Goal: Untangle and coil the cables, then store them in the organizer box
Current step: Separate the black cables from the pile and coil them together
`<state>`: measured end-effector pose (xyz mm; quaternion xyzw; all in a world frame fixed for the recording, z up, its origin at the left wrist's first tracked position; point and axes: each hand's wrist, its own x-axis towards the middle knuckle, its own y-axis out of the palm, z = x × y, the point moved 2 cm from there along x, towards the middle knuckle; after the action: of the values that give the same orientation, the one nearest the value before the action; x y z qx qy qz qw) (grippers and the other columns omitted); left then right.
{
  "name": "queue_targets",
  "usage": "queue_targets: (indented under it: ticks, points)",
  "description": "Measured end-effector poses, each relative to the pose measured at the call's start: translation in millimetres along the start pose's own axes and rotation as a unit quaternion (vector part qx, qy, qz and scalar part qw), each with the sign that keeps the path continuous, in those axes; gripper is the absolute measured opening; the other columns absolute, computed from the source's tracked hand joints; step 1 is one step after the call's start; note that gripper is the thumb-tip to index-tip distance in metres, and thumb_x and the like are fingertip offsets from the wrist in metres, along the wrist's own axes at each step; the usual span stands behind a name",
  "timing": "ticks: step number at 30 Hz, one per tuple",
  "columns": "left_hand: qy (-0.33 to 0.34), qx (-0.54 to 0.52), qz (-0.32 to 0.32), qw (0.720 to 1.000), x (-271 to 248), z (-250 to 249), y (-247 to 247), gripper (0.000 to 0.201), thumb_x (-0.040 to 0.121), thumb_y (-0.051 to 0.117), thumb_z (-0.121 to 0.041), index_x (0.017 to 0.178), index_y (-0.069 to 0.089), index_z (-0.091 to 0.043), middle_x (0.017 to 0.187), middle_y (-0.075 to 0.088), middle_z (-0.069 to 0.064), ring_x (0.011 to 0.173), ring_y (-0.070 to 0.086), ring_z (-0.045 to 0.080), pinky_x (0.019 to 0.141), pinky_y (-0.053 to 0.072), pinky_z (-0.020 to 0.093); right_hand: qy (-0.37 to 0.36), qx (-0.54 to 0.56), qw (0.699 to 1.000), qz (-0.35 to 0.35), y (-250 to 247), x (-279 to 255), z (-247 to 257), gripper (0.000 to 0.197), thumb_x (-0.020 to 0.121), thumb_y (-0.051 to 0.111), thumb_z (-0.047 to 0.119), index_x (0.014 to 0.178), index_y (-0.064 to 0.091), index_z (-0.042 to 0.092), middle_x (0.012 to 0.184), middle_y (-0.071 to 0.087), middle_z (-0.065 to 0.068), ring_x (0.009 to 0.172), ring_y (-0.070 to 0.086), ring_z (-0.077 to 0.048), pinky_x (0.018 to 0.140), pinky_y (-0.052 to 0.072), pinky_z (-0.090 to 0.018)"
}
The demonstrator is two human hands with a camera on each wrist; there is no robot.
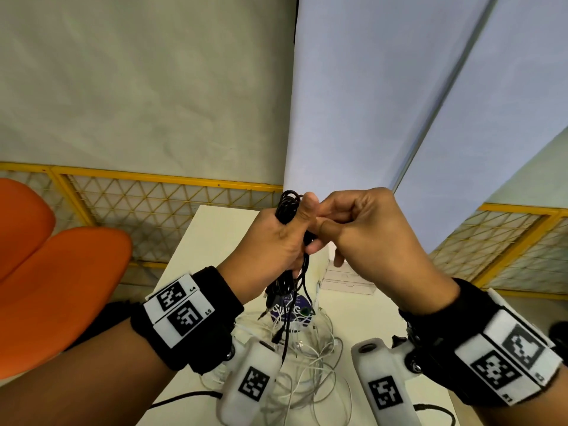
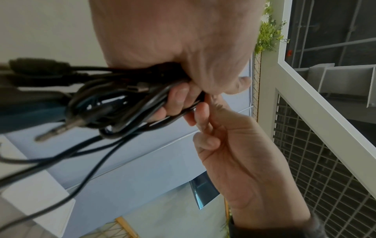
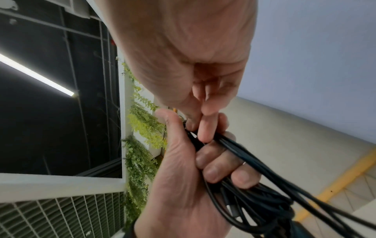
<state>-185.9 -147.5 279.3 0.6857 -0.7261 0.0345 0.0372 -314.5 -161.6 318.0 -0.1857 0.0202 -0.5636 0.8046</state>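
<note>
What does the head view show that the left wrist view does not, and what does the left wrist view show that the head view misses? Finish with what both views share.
Only the head view shows the white cables lying tangled on the table, the orange chair and both wristbands.

Only the left wrist view shows the metal jack plug hanging from the bundle, plus green foliage behind.

Both show the left hand gripping the black cable bundle while the right hand pinches a strand beside it.

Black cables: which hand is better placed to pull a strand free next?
Right. The right hand already pinches a strand at the top of the black cables, while the left hand grips the whole bundle, likely steadying it.
</note>
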Motion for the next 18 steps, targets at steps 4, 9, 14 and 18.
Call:
queue_targets:
  ticks: [4, 9, 14, 18]
  points:
    - [-0.008, 0.018, 0.005, 1.000, -1.2, -7.2, -0.2, 0.044, 0.073, 0.053, -0.067, 0.054, 0.064, -0.029, 0.044, 0.049, -0.006, 0.035, 0.036, 0.013, 0.052, 0.037, 0.032, -0.106, -0.124, 0.986, -0.016, 0.7, -0.2, -0.1, 0.037, 0.087, 0.070, 0.007, 0.059, 0.065, 0.031, 0.066, 0.062, 0.009, 0.065, 0.054, -0.005, 0.060, 0.037, -0.015]
    - [-0.027, -0.021, 0.041, 0.999, -1.7, -14.2, -1.2, 0.035, 0.070, 0.066, -0.057, 0.058, 0.068, -0.024, 0.055, 0.054, 0.004, 0.036, 0.034, 0.013, 0.050, 0.033, 0.031, -0.127, -0.059, 0.990, -0.009, -5.5, 7.3, -11.6, 0.021, 0.084, 0.075, 0.005, 0.073, 0.067, 0.022, 0.085, 0.052, 0.003, 0.084, 0.054, -0.014, 0.071, 0.043, -0.026]
    - [-0.043, -0.071, 0.028, 0.996, 2.5, -18.5, -3.1, 0.036, 0.070, 0.078, -0.047, 0.061, 0.063, -0.015, 0.050, 0.049, 0.002, 0.035, 0.031, 0.010, 0.043, 0.034, 0.024, -0.060, 0.059, 0.993, 0.086, 13.3, -2.2, -21.3, 0.010, 0.105, 0.044, 0.020, 0.103, 0.045, 0.010, 0.070, 0.054, 0.005, 0.068, 0.065, -0.012, 0.068, 0.054, -0.025]
    - [-0.047, -0.058, 0.027, 0.997, 0.2, -18.0, -1.1, 0.041, 0.079, 0.080, -0.033, 0.053, 0.057, -0.013, 0.044, 0.043, 0.004, 0.033, 0.034, 0.013, 0.044, 0.037, 0.025, -0.018, 0.022, 0.991, 0.129, 12.3, -9.3, -20.3, 0.032, 0.106, 0.034, 0.031, 0.084, 0.046, 0.011, 0.075, 0.068, 0.000, 0.066, 0.066, -0.020, 0.068, 0.053, -0.033]
